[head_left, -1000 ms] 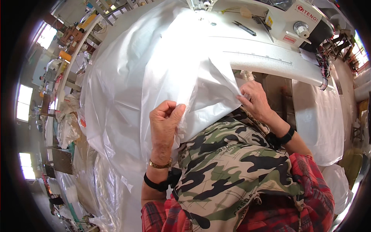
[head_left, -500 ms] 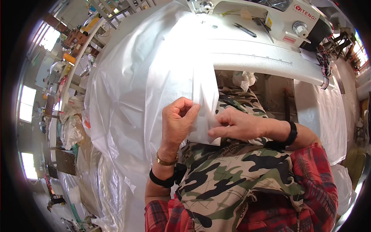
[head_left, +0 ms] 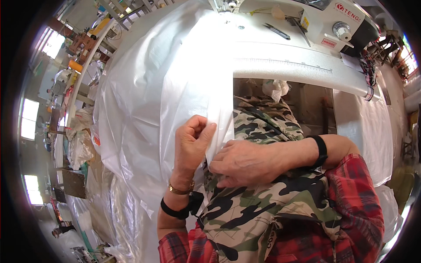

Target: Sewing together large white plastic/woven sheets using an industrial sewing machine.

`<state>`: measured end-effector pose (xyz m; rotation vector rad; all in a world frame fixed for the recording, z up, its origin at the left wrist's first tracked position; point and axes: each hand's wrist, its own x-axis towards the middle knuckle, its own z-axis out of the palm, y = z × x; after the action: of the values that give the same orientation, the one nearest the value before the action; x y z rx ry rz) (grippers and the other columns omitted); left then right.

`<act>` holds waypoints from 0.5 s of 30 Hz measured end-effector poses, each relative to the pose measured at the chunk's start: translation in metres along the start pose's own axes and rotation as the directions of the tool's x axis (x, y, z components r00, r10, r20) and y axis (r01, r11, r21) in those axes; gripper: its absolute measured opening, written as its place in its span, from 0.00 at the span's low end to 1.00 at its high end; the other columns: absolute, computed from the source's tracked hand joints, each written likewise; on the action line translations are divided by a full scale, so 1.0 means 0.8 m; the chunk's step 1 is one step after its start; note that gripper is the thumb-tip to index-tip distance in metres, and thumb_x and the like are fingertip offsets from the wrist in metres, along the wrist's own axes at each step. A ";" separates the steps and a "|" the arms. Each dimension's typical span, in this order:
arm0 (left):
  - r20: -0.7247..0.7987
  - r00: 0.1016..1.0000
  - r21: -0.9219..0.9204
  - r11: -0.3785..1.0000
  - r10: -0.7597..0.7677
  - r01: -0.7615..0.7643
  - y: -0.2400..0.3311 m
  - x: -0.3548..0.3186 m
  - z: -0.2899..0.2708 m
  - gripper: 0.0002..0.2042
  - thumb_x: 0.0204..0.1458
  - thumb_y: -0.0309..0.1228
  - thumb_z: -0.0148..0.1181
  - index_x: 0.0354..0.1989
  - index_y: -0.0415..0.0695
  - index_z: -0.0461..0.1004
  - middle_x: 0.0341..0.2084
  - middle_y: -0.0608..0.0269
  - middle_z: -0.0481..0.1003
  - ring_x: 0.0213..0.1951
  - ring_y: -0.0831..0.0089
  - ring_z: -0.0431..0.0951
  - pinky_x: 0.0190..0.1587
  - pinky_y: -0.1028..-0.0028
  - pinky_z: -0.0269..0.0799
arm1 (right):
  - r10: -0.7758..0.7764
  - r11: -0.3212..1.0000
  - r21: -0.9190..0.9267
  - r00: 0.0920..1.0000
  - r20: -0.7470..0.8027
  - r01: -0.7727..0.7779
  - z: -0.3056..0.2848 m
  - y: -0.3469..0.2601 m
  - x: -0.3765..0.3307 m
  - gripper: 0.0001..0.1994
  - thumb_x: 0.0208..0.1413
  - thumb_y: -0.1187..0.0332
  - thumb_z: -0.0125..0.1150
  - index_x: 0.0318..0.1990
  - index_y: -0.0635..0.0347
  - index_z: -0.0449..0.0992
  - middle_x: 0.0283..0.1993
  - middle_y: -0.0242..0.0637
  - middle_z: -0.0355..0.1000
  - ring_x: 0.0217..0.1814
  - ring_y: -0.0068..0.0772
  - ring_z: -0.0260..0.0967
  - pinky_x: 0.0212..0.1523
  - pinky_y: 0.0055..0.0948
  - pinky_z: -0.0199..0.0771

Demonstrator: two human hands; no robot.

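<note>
A wide, thin white sheet (head_left: pixel 136 103), fabric or plastic film, drapes from the sewing machine's bed down toward my lap. My left hand (head_left: pixel 191 142) pinches it between thumb and bent fingers, close to its right border. Beside it, my right hand (head_left: pixel 245 162) lies across the sheet's lower right edge, back of the hand up. Its fingers are stretched and a little apart, with the tips against the sheet; they partly hide the lower corner. Camouflage cloth (head_left: pixel 267 206) covers my lap under both hands.
The white sewing machine (head_left: pixel 337 26) stands at the back right, on a bed marked with a ruler scale (head_left: pixel 285 63). Thread snips (head_left: pixel 277 31) lie on the bed. Clear plastic (head_left: pixel 125 215) hangs at the left; a white covered stack (head_left: pixel 366 131) stands at the right.
My right hand has moved left and slightly down, and the sheet's loose right edge now lies straighter and further left. My left hand has shifted a little left, still pinching.
</note>
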<state>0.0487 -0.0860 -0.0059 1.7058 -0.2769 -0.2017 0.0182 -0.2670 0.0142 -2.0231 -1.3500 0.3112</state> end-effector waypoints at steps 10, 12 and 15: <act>0.039 0.995 0.264 0.960 0.087 -0.094 0.104 0.034 -0.065 0.03 0.58 0.22 0.59 0.33 0.35 0.74 0.22 0.72 0.72 0.24 0.89 0.67 0.26 0.84 0.62 | 0.368 0.855 0.488 0.868 -0.334 -0.175 0.043 0.135 0.088 0.20 0.53 0.61 0.63 0.49 0.65 0.74 0.48 0.53 0.73 0.49 0.49 0.71 0.53 0.40 0.70; 0.282 0.943 0.672 0.665 0.177 -0.326 0.140 0.043 -0.066 0.04 0.56 0.20 0.60 0.38 0.35 0.75 0.22 0.68 0.74 0.26 0.89 0.69 0.28 0.82 0.65 | 0.298 0.843 0.517 0.929 -0.221 -0.147 0.062 0.155 0.138 0.19 0.53 0.61 0.62 0.48 0.64 0.74 0.46 0.53 0.73 0.48 0.50 0.72 0.52 0.40 0.71; 0.486 0.837 0.749 0.373 0.252 -0.548 0.160 0.050 -0.058 0.02 0.51 0.20 0.57 0.33 0.36 0.72 0.22 0.53 0.73 0.24 0.63 0.74 0.27 0.67 0.69 | 0.366 0.820 0.503 0.926 -0.094 -0.273 0.094 0.176 0.181 0.17 0.53 0.60 0.61 0.46 0.62 0.75 0.44 0.52 0.74 0.46 0.50 0.73 0.50 0.41 0.72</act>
<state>0.0915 -0.0720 0.1283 2.5610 -1.2112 0.1068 0.1427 -0.1419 -0.1092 -1.7847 -0.7120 0.5373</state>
